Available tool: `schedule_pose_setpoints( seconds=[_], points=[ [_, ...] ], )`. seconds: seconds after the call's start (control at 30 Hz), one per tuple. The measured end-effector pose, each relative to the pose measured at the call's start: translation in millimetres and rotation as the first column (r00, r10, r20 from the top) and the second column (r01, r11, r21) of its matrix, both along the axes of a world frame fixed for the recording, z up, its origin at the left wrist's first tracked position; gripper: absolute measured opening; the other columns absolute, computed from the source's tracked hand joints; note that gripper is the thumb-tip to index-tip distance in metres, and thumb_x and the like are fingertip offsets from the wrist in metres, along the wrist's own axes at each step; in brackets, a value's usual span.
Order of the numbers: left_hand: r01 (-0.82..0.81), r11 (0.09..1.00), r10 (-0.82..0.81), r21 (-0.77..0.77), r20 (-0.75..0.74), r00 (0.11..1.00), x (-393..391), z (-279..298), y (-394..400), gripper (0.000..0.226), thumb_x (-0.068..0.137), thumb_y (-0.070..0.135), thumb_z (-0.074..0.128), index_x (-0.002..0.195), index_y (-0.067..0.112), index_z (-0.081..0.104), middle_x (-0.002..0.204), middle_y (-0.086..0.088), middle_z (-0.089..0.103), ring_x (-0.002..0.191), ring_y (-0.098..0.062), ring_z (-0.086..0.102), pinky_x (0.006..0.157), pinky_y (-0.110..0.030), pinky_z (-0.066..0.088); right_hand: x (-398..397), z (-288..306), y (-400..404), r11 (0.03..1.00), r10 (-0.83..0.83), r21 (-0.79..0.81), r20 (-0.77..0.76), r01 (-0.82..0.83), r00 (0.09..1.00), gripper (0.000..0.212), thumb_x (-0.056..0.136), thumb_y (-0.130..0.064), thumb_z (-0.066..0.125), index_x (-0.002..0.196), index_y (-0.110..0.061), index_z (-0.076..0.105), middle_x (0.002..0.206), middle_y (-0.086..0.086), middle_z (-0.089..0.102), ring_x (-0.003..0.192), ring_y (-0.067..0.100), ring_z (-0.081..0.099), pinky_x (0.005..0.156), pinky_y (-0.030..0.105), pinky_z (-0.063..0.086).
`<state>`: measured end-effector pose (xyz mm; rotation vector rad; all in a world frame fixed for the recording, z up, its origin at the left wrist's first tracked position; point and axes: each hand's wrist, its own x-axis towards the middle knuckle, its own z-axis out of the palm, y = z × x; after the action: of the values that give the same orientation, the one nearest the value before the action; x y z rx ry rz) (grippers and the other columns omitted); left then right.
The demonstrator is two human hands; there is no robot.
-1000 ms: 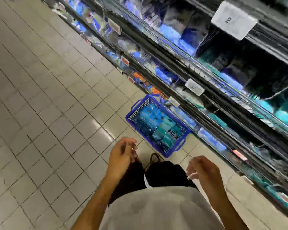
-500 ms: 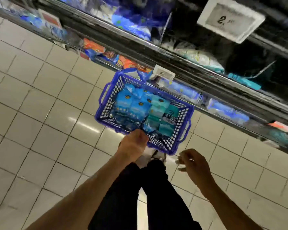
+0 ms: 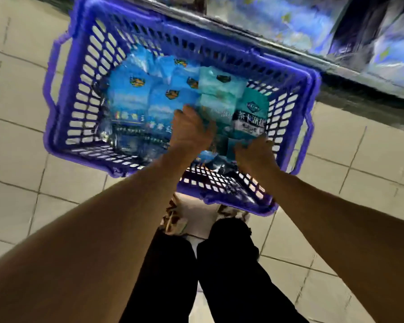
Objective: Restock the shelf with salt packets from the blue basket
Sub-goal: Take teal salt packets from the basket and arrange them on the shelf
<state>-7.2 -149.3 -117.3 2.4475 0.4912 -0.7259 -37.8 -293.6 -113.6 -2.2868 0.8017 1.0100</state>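
Basket (image 3: 79, 73), blue, on floor (image 3: 16, 108): packets (image 3: 131, 94) inside; left hand (image 3: 191, 129) and right hand (image 3: 254, 152) among them, grip unclear.

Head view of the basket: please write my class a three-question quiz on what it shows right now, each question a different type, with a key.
1. True or false: the blue basket stands on the tiled floor.
2. Which packets lie on the basket's left side? A) bright blue packets B) red packets C) yellow packets
3. Fill in: the left hand and the right hand both reach into the ____.

Key: 1 true; 2 A; 3 basket. The teal packets lie to the right of the blue ones.
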Motion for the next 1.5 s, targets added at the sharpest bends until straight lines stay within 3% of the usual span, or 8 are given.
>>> schedule_pose_setpoints(
  seconds=[0.2, 0.43, 0.6, 0.77, 0.83, 1.17, 1.33, 1.5],
  points=[
    [-0.076, 0.996, 0.076, -0.035, 0.000, 0.997, -3.7, -9.3, -20.7, 0.103, 0.087, 0.041, 0.076, 0.151, -0.011, 0.015, 0.151, -0.033, 0.023, 0.128, -0.045, 0.048, 0.102, -0.042, 0.045, 2.8, -21.9, 17.6, 0.974, -0.107, -0.192, 0.086, 0.122, 0.990, 0.089, 0.089, -0.054, 0.062, 0.149, -0.001, 0.024, 0.148, 0.025, 0.034, 0.134, 0.043, 0.040, 0.107, 0.049, 0.038],
    [-0.056, 0.977, 0.045, -0.205, -0.055, 0.997, 7.3, -11.8, 10.4, 0.040, 0.079, 0.033, 0.084, 0.111, 0.012, 0.076, 0.103, -0.002, 0.075, 0.088, -0.013, 0.068, 0.062, -0.007, 0.049, -4.7, -20.1, 16.3, 0.976, -0.173, -0.120, 0.076, 0.181, 0.982, 0.100, 0.066, -0.080, 0.049, 0.136, -0.007, 0.050, 0.126, 0.016, 0.048, 0.114, 0.034, 0.051, 0.094, 0.040, 0.047],
    [-0.121, 0.888, 0.047, -0.443, -0.175, 0.983, -7.8, -10.7, 21.0, 0.013, 0.092, 0.008, 0.070, 0.096, 0.020, 0.073, 0.092, 0.004, 0.074, 0.085, -0.008, 0.071, 0.075, -0.021, 0.055, -3.7, -26.7, 18.3, 0.900, -0.427, 0.105, 0.030, 0.422, 0.904, 0.104, 0.069, -0.057, 0.081, 0.143, -0.010, 0.024, 0.137, 0.016, 0.043, 0.120, 0.032, 0.050, 0.093, 0.041, 0.052],
    [-0.467, 0.667, 0.248, -0.580, -0.419, 0.874, -19.7, 2.2, 29.3, 0.024, 0.088, -0.004, 0.069, 0.097, 0.018, 0.073, 0.085, 0.004, 0.080, 0.081, -0.016, 0.076, 0.068, -0.026, 0.061, -5.0, -14.8, 10.9, 0.596, -0.711, 0.466, -0.072, 0.654, 0.699, 0.067, 0.060, -0.024, 0.096, 0.117, -0.015, 0.061, 0.096, -0.008, 0.076, 0.080, 0.009, 0.075, 0.065, 0.021, 0.061],
    [-0.571, 0.609, 0.304, -0.550, -0.504, 0.809, -22.5, 15.1, 33.6, 0.025, 0.084, -0.002, 0.072, 0.102, 0.016, 0.073, 0.093, -0.006, 0.080, 0.083, -0.022, 0.077, 0.066, -0.030, 0.062, -11.7, -1.6, 7.7, 0.552, -0.723, 0.495, -0.118, 0.671, 0.681, 0.054, 0.064, -0.023, 0.095, 0.112, -0.015, 0.071, 0.098, -0.003, 0.078, 0.086, 0.014, 0.076, 0.076, 0.029, 0.063],
    [-0.677, 0.437, 0.282, -0.592, -0.624, 0.729, -76.7, 159.5, 60.4, 0.048, 0.067, 0.010, 0.077, 0.115, 0.010, 0.072, 0.112, -0.016, 0.076, 0.088, -0.029, 0.077, 0.072, -0.046, 0.064, -85.7, 165.7, -11.7, 0.075, -0.758, 0.623, -0.471, 0.779, 0.450, 0.066, 0.068, -0.019, 0.080, 0.131, -0.003, 0.063, 0.127, 0.026, 0.066, 0.109, 0.043, 0.064, 0.098, 0.059, 0.050],
    [-0.694, 0.386, 0.296, -0.607, -0.631, 0.717, -100.6, 275.5, 68.0, 0.052, 0.069, 0.010, 0.078, 0.120, 0.011, 0.070, 0.117, -0.016, 0.074, 0.096, -0.029, 0.075, 0.073, -0.038, 0.063, -124.9, 280.6, -26.5, -0.022, -0.737, 0.637, -0.531, 0.771, 0.418, 0.050, 0.069, -0.003, 0.078, 0.118, -0.011, 0.072, 0.113, 0.021, 0.074, 0.090, 0.036, 0.075, 0.068, 0.047, 0.062],
    [-0.675, 0.347, 0.282, -0.651, -0.615, 0.737, -113.3, 408.4, 65.1, 0.053, 0.074, 0.000, 0.073, 0.126, 0.006, 0.065, 0.119, -0.021, 0.073, 0.096, -0.033, 0.075, 0.074, -0.041, 0.063, -147.8, 410.8, -43.5, 0.024, -0.743, 0.697, -0.467, 0.717, 0.479, 0.043, 0.070, -0.005, 0.078, 0.111, -0.016, 0.076, 0.117, 0.019, 0.073, 0.091, 0.034, 0.075, 0.070, 0.044, 0.061]
  ],
)
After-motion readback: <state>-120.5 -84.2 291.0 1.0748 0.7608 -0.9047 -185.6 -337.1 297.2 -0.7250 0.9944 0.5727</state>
